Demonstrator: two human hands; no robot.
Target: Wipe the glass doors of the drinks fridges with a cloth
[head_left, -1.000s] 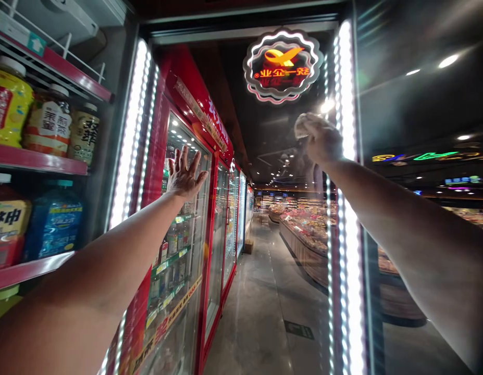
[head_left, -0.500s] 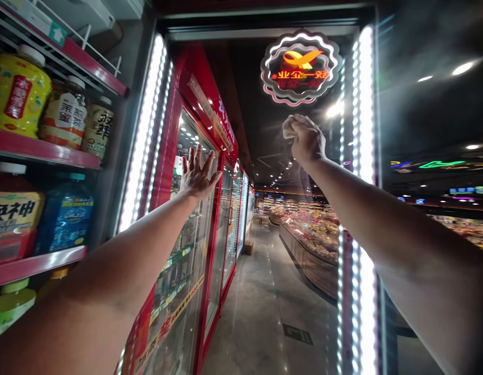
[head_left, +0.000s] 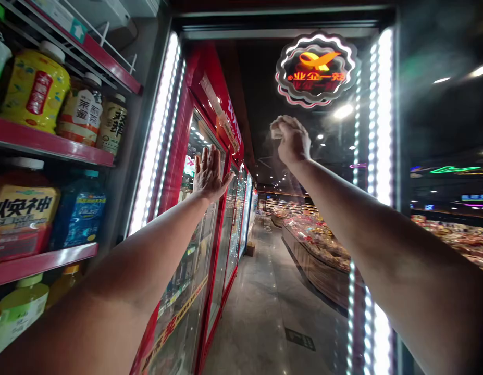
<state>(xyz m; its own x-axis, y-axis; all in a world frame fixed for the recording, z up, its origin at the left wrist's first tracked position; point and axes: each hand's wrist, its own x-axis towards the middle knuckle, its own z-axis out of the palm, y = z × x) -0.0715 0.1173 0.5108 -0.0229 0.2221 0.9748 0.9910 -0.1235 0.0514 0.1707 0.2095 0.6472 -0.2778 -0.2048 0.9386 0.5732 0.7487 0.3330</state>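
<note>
An open glass fridge door (head_left: 304,250) with lit LED strips (head_left: 380,104) along its edges stands in front of me. My left hand (head_left: 210,174) is flat against the glass with fingers spread, holding nothing. My right hand (head_left: 290,140) is closed around a crumpled pale cloth (head_left: 276,127) pressed to the glass, just below a round glowing logo (head_left: 317,67) on the door. Faint streaks show on the pane under the cloth.
Red fridge shelves (head_left: 49,146) at the left hold bottled drinks: a yellow bottle (head_left: 36,91) and a blue bottle (head_left: 81,213). Through the glass I see a row of red coolers (head_left: 218,219), a shop aisle floor (head_left: 264,312) and a food display counter (head_left: 315,255).
My right hand with the cloth has moved left across the glass, away from the right LED strip. My left hand stays pressed flat. The view has shifted left.
</note>
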